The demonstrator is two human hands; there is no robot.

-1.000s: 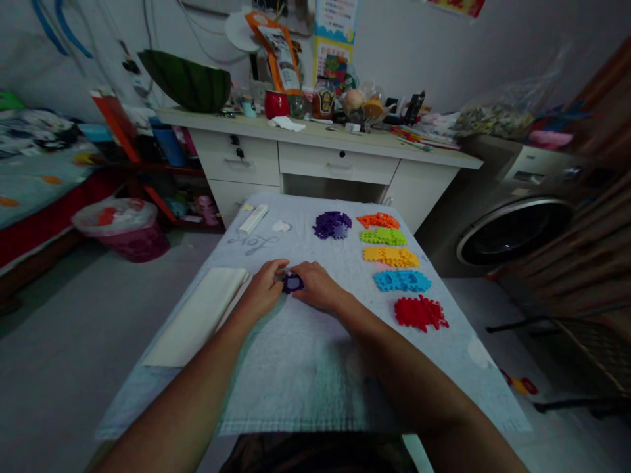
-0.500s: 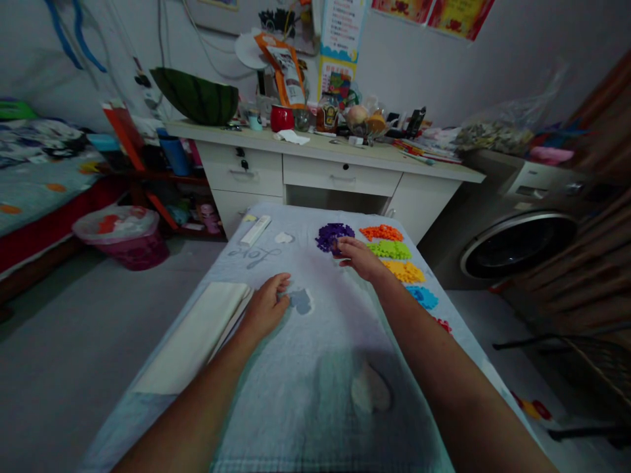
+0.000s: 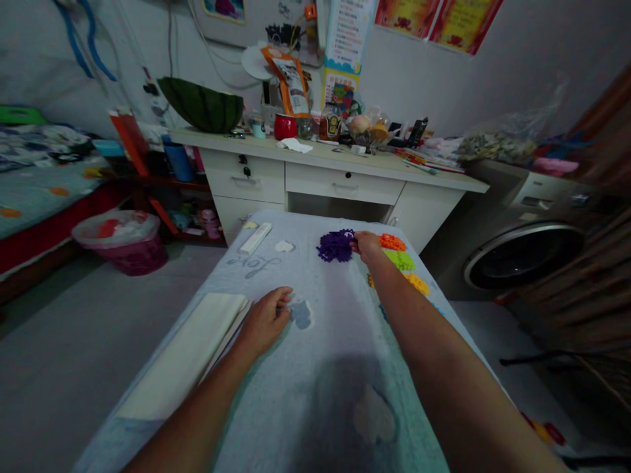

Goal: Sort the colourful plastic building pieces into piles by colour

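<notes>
On the pale blue cloth my left hand rests beside a grey printed patch, its fingers loosely bent, thumb apart, nothing held. My right hand reaches to the right edge of a pile of small purple plastic pieces. Its fingertips are pressed together against the pile; whatever they pinch is too small to make out. Beyond and under that forearm lie piles of similar small pieces: orange, green and yellow. The forearm hides most of a blue pile.
A folded white cloth lies along the table's left side, with a white oblong box farther back. Behind the table stands a white desk crowded with jars and a cut watermelon. A washing machine is at right.
My right hand has shifted right, from the front of the purple pile to its right edge, and its fingers have closed together. My left hand stays about where it was. The view tilted slightly upward.
</notes>
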